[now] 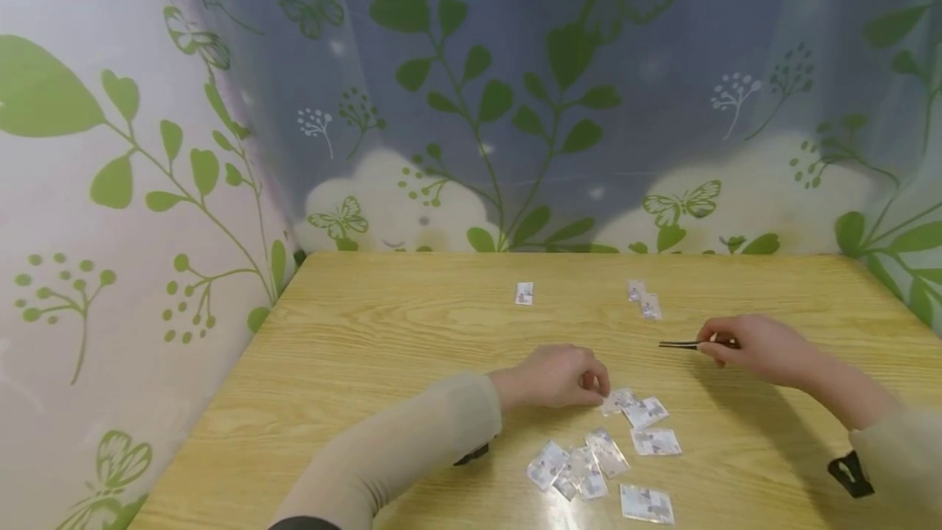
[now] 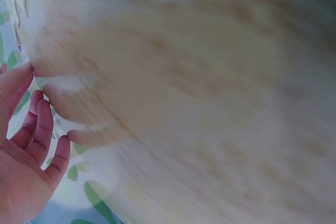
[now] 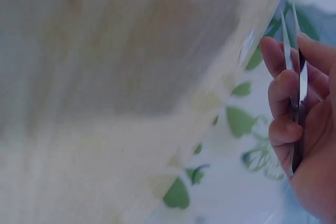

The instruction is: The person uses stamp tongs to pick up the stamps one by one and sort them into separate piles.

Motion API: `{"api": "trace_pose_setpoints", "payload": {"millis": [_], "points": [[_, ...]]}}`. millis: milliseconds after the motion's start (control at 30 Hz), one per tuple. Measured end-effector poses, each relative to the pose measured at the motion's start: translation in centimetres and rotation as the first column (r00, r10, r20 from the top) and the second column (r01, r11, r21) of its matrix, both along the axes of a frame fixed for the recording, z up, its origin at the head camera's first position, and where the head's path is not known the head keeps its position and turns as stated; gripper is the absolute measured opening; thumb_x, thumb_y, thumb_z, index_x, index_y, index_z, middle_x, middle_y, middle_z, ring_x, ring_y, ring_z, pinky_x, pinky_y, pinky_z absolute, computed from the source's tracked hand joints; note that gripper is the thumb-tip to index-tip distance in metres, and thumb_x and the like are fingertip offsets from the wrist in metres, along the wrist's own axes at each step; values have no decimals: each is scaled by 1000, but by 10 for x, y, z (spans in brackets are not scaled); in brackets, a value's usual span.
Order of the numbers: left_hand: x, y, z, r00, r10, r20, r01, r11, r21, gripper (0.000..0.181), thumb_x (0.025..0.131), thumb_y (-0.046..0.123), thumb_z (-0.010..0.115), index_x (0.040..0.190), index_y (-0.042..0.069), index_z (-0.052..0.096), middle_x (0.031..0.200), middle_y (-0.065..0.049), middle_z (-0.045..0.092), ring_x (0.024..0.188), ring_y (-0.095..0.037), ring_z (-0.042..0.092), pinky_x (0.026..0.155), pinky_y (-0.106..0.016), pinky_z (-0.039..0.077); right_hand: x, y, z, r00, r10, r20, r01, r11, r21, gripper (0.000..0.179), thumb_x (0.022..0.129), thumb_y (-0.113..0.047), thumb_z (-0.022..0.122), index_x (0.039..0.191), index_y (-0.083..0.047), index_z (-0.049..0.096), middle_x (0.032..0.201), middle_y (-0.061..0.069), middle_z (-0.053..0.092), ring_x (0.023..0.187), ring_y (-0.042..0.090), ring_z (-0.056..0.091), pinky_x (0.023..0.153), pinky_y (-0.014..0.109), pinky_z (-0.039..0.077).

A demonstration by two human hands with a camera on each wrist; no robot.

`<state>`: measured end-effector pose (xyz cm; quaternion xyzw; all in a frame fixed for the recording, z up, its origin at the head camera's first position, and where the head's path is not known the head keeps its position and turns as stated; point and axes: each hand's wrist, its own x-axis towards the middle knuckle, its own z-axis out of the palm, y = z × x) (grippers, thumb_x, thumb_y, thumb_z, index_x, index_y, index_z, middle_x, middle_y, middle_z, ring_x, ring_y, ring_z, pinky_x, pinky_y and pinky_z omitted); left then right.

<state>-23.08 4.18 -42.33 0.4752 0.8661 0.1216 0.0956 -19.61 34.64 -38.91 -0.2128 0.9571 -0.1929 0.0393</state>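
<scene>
My left hand [image 1: 562, 376] rests low over the table, its fingertips at the edge of a small clear packet [image 1: 616, 401]; whether they touch it I cannot tell. Loosely bent fingers of that hand [image 2: 31, 145] meet the tabletop in the left wrist view. Off to the right, my right hand [image 1: 761, 348] holds tweezers [image 1: 679, 344] above the table, tips pointing left. Seen from the right wrist, the tweezers [image 3: 295, 93] lie between thumb and fingers with their two tips apart. Another printed packet [image 1: 645, 412] overlaps the one by my left hand.
Nearer the front lie several overlapping packets [image 1: 581, 469], a single packet [image 1: 657, 442] and another packet [image 1: 647, 504]. Toward the back are one lone packet [image 1: 524, 294] and an overlapping pair of packets [image 1: 651, 306]. A leaf-patterned curtain [image 1: 471, 105] borders the wooden table [image 1: 353, 334].
</scene>
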Motion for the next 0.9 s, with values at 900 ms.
{"api": "trace_pose_setpoints", "payload": {"millis": [900], "points": [[1,-1,2,1000,-6,1,6,1000,6,10,91,30,70,99,26,71,83,16,55,74,3,50,64,-13,38,33,-45,-18,983,184,-26,-185,982,-46,4,95,-23,64,93,-22,67,66,-21,51,58,-4,45,53,24,38]]}}
